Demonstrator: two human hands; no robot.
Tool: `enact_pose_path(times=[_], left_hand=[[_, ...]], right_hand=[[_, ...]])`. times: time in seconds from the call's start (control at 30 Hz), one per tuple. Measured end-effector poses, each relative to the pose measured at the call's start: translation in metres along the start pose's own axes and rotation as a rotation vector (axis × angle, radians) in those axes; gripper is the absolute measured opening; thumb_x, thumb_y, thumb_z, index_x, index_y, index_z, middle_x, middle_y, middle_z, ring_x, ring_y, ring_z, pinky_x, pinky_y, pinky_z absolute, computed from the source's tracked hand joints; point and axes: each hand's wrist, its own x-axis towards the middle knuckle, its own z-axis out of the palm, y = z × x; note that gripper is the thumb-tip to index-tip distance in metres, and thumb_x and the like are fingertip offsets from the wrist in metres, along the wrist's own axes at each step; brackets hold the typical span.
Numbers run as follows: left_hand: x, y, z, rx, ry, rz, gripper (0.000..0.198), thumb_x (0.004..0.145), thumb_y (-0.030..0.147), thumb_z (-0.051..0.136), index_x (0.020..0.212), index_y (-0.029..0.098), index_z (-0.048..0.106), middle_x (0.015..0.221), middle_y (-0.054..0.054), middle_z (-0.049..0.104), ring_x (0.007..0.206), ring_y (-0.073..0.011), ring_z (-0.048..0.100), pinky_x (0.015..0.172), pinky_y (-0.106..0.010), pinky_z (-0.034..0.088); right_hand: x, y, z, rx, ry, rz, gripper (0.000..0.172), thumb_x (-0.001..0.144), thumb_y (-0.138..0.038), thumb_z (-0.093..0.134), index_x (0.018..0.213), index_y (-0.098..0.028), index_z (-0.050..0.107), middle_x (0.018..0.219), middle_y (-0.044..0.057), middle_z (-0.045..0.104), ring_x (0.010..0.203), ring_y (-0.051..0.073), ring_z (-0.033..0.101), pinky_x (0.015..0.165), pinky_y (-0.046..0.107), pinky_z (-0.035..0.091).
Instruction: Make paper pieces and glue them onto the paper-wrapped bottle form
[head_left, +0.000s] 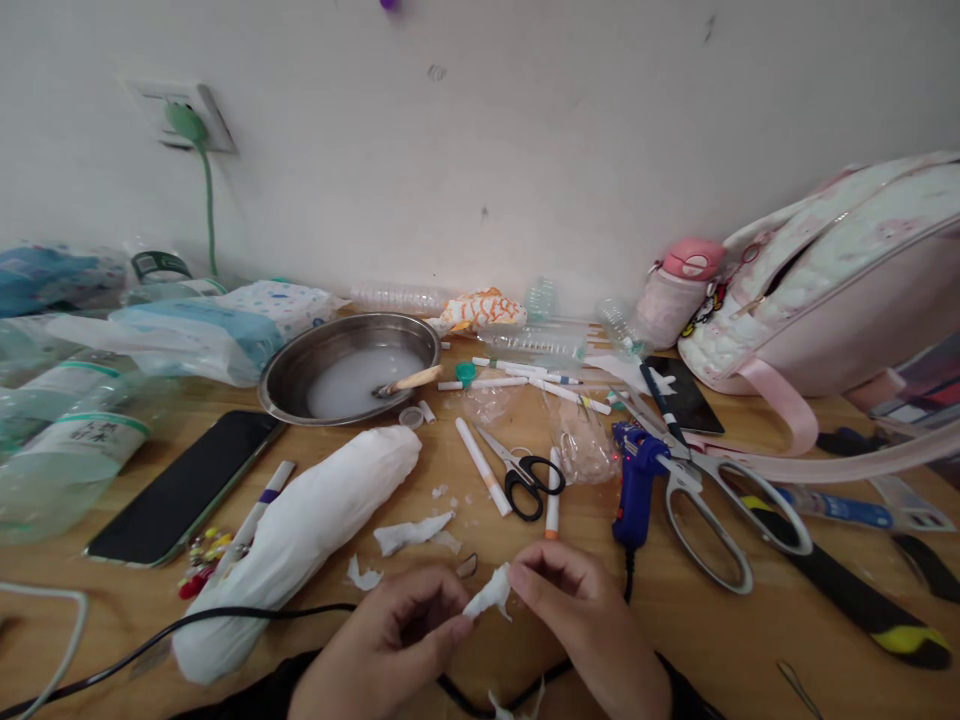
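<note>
Clock centred on the strip, 12 toward the wall. From where I stand, left hand [397, 635] and right hand [592, 620] sit near each other, fingertips of both pinched on one torn white tissue strip [489, 593], one hand at each end, held low over the wooden table [720, 660]. At 10 o'clock: a long white-wrapped form [322, 520] lying on its side, black cable [247, 611] running across its near end; torn tissue scraps [411, 533] between it and the hands. Beyond the form, same bearing, a dark-screened smartphone [184, 490]. At 11: metal basin [268, 390] of cloudy whitish liquid, brush [414, 379] with its wooden handle resting on the rim. At 12, by the wall: orange-patterned fish figure [484, 311]. Between 12 and 1: black-handled scissors [520, 468], blades apart, capped white marker [482, 467] just left of them. At 2: blue glue gun [634, 490], larger grey-handled scissors [686, 475] just beside it. Between 1 and 2, well off: quilted backpack [847, 290], pink-lidded bottle [671, 295] next to it
</note>
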Motion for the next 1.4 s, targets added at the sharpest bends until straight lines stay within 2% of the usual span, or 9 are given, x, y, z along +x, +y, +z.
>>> enact_pose_path(times=[0.17,0.3,0.43,0.53,0.6,0.73,0.87,1.1,1.4], left_hand=[[0.0,-0.001,-0.001,-0.057,-0.028,0.016,0.023,0.071,0.04,0.05,0.068,0.018,0.054,0.059,0.002,0.043,0.056,-0.0142,0.038,0.051,-0.023,0.029],[0.004,-0.004,0.001,-0.068,-0.02,-0.029,0.019,0.069,0.035,0.055,0.063,0.017,0.052,0.055,0.004,0.041,0.052,-0.0119,0.035,0.049,-0.022,0.028],[0.006,-0.002,0.0,-0.163,0.054,-0.057,0.024,0.064,0.039,0.061,0.06,0.016,0.053,0.054,0.005,0.042,0.052,-0.0106,0.036,0.048,-0.02,0.03],[0.006,-0.001,-0.001,-0.251,0.102,-0.092,0.029,0.062,0.043,0.063,0.062,0.016,0.055,0.053,0.006,0.042,0.047,-0.0085,0.034,0.042,-0.017,0.029],[0.006,-0.003,-0.001,-0.294,0.113,-0.109,0.03,0.062,0.044,0.064,0.063,0.016,0.056,0.054,0.006,0.043,0.046,-0.0074,0.034,0.04,-0.017,0.03],[0.007,-0.005,0.001,-0.34,0.124,-0.103,0.031,0.059,0.044,0.068,0.063,0.015,0.058,0.055,0.006,0.046,0.046,-0.0073,0.037,0.039,-0.017,0.034],[0.008,-0.006,0.0,-0.359,0.133,-0.109,0.03,0.059,0.043,0.069,0.062,0.015,0.059,0.054,0.005,0.047,0.046,-0.0073,0.038,0.04,-0.016,0.035],[0.008,-0.009,0.001,-0.351,0.103,-0.088,0.032,0.058,0.045,0.069,0.062,0.015,0.06,0.054,0.004,0.047,0.049,-0.0086,0.041,0.04,-0.016,0.037],[0.006,-0.004,0.002,-0.317,0.036,-0.061,0.031,0.059,0.046,0.067,0.062,0.015,0.062,0.053,0.004,0.049,0.047,-0.0086,0.044,0.044,-0.018,0.038]], right_hand=[[-0.005,0.002,0.003,-0.108,-0.04,0.016,0.021,0.074,-0.032,0.052,0.066,-0.014,0.058,0.058,-0.002,0.049,0.058,0.012,0.044,0.054,0.022,0.034],[-0.006,0.003,0.007,-0.196,-0.024,-0.023,0.019,0.074,-0.03,0.055,0.068,-0.014,0.063,0.062,0.0,0.056,0.061,0.013,0.049,0.057,0.022,0.036],[-0.006,0.004,0.009,-0.132,0.08,-0.05,0.025,0.078,-0.037,0.051,0.079,-0.018,0.067,0.071,0.002,0.063,0.069,0.015,0.056,0.062,0.022,0.041],[-0.008,0.005,0.012,-0.097,0.189,-0.118,0.025,0.079,-0.036,0.049,0.077,-0.018,0.067,0.07,0.002,0.063,0.066,0.015,0.056,0.06,0.021,0.042],[-0.011,0.005,0.015,-0.12,0.208,-0.169,0.022,0.078,-0.032,0.051,0.076,-0.019,0.069,0.068,0.002,0.064,0.064,0.014,0.056,0.058,0.02,0.041],[-0.015,0.004,0.021,-0.175,0.18,-0.205,0.02,0.077,-0.024,0.052,0.074,-0.022,0.071,0.063,0.0,0.063,0.062,0.014,0.056,0.058,0.02,0.04],[-0.013,0.005,0.02,-0.137,0.133,-0.174,0.02,0.077,-0.025,0.052,0.075,-0.022,0.071,0.062,0.001,0.063,0.062,0.014,0.056,0.058,0.02,0.041],[-0.007,0.012,0.018,0.152,0.036,0.064,0.017,0.07,-0.032,0.061,0.07,-0.016,0.066,0.061,0.0,0.06,0.06,0.012,0.051,0.057,0.02,0.039],[-0.006,0.011,0.021,0.178,-0.032,0.064,0.021,0.072,-0.033,0.056,0.066,-0.013,0.057,0.059,-0.003,0.047,0.057,0.01,0.04,0.054,0.021,0.031]])
